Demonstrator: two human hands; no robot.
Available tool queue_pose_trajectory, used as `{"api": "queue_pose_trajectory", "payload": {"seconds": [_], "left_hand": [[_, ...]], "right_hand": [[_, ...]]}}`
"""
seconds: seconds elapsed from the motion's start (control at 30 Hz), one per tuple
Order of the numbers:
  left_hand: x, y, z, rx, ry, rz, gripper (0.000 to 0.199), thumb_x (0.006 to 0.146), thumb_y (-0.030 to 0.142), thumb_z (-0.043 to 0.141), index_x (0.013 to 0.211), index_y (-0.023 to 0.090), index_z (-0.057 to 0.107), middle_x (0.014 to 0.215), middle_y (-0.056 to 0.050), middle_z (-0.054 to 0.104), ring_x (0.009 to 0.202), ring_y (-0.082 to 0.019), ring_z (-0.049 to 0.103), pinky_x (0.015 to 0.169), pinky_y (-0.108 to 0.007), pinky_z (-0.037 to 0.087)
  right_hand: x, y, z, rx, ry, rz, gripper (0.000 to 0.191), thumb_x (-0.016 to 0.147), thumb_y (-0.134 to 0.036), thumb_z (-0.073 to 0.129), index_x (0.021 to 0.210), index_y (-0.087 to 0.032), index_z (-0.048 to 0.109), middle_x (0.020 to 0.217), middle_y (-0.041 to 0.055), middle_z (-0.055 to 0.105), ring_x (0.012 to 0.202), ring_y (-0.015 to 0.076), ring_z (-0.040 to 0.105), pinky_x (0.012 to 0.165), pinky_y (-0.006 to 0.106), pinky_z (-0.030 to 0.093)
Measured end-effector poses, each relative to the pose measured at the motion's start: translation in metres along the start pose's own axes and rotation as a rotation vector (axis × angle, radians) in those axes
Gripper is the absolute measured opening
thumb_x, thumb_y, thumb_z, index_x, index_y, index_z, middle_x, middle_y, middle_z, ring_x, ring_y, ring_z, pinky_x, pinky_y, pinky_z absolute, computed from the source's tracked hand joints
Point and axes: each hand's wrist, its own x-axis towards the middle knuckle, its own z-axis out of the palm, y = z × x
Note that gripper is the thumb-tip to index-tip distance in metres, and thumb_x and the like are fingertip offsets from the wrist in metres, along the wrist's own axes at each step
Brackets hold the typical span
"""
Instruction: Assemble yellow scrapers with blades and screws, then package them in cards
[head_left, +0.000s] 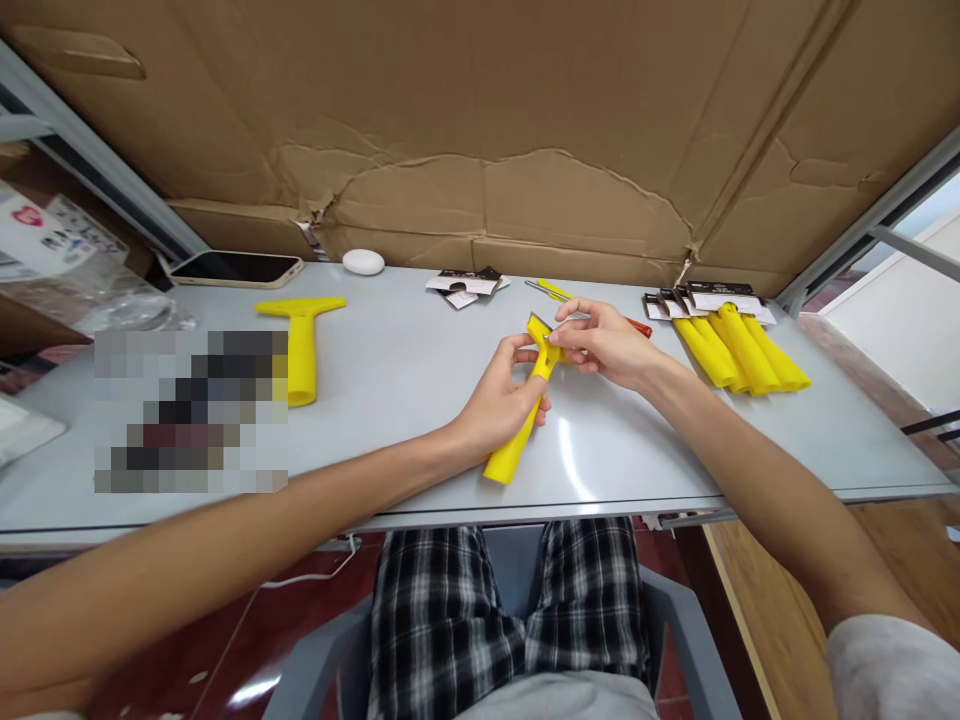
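My left hand (pixel 506 395) is wrapped around the handle of a yellow T-headed scraper (pixel 504 462), which is tilted with its head pointing away from me. My right hand (pixel 596 342) is at the scraper's head, thumb and fingertips pinched together over a small shiny piece too small to name. Just behind the right hand is a screwdriver with a red handle (pixel 639 327) and thin metal shaft, partly hidden by the fingers. A small yellow piece (pixel 553 289) lies beside the shaft. Another yellow T-headed scraper (pixel 302 350) lies to the left on the table.
Several yellow handles with black-and-white cards (pixel 742 345) are piled at the right. Loose cards (pixel 466 284), a white oval object (pixel 363 262) and a phone (pixel 236 268) lie along the back. Cardboard (pixel 480 130) walls the table's (pixel 420 350) far edge. A blurred patch hides the left area.
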Motion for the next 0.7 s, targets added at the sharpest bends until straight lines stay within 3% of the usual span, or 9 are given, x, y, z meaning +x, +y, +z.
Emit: {"api": "queue_pose_trajectory", "payload": {"seconds": [0.2, 0.7], "left_hand": [[0.0021, -0.0003, 0.0013, -0.015, -0.005, 0.009, 0.052, 0.094, 0.01, 0.066, 0.141, 0.025, 0.047, 0.154, -0.014, 0.057, 0.062, -0.006, 0.067, 0.054, -0.028, 0.056], [0.0022, 0.0016, 0.0, -0.045, -0.039, -0.005, 0.057, 0.091, 0.01, 0.066, 0.144, 0.022, 0.051, 0.155, -0.018, 0.058, 0.062, -0.007, 0.067, 0.056, -0.028, 0.055]], "right_hand": [[0.0, 0.0004, 0.001, -0.033, 0.004, -0.045, 0.059, 0.062, -0.028, 0.101, 0.101, -0.025, 0.058, 0.068, -0.0075, 0.06, 0.057, 0.01, 0.046, 0.049, 0.025, 0.027], [-0.0005, -0.0032, -0.0016, -0.096, 0.037, 0.001, 0.058, 0.062, -0.024, 0.099, 0.102, -0.026, 0.057, 0.071, -0.0055, 0.063, 0.057, 0.0112, 0.048, 0.047, 0.026, 0.026]]}}
